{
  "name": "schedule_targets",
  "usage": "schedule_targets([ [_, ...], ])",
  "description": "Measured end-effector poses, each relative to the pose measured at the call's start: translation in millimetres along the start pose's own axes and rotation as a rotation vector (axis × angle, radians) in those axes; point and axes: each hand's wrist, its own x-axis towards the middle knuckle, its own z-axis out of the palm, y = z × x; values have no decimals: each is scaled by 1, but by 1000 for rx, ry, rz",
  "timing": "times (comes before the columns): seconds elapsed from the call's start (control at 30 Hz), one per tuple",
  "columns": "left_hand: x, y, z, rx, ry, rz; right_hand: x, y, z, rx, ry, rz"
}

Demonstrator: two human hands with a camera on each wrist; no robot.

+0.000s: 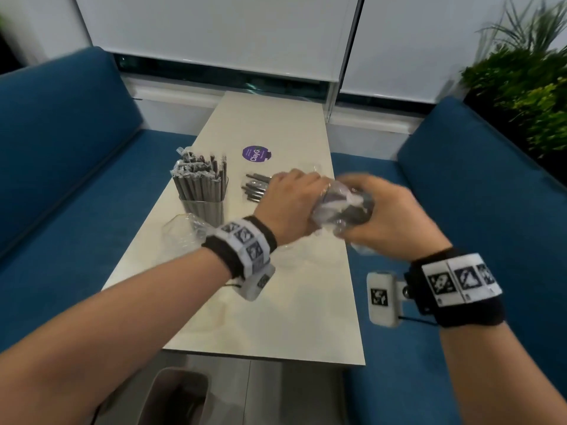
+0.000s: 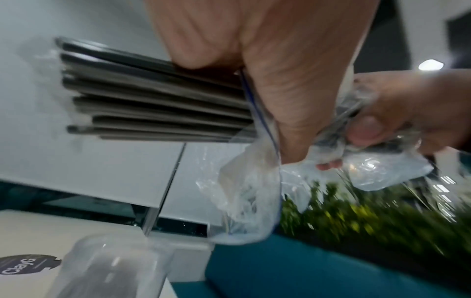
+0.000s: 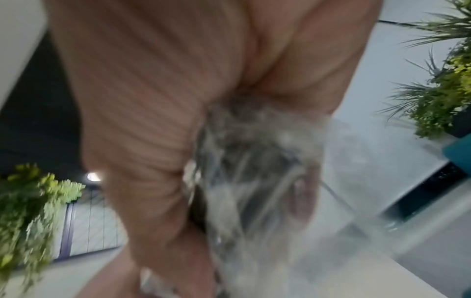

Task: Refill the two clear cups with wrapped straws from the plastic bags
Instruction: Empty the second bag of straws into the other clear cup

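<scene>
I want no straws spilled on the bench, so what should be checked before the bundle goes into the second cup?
1. Left hand grips the straw bundle: ok.
2. Right hand holds the plastic bag: ok.
3. Straws fully out of the bag: not ok; plastic covers their near ends.
4. Empty clear cup upright: cannot tell; blurred.
5. First cup filled and standing: ok.
6. Bundle over the table, not the bench: ok.

Grey wrapped straws (image 2: 158, 100) bundled, half out of crumpled plastic bag (image 1: 343, 210); full cup (image 1: 201, 191) upright; second cup (image 2: 109, 268) seemingly empty.
</scene>
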Motion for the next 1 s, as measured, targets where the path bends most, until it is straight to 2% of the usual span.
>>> schedule_targets([
  [0.07,26,-7,-11,-141,-6,-88,18,-3,-12,136,116,-49],
  [0.17,56,-26,-23,-561,37,-360,48,-10,-11,416,324,-35],
  [0.23,70,-41,-24,-764,27,-394,74,-15,-3,463,309,-13],
  [0.43,86,-71,7,-1140,-42,-403,146,-17,19,252,258,-112],
  [0.53,87,-82,22,-1199,-15,-398,166,-5,32,176,255,-114],
  [0.63,87,-87,33,-1210,17,-407,175,5,46,205,260,-101],
  [0.83,66,-95,71,-1209,0,-468,168,21,71,249,165,20],
  [1.0,66,-97,72,-1187,27,-439,166,18,70,299,184,26],
])
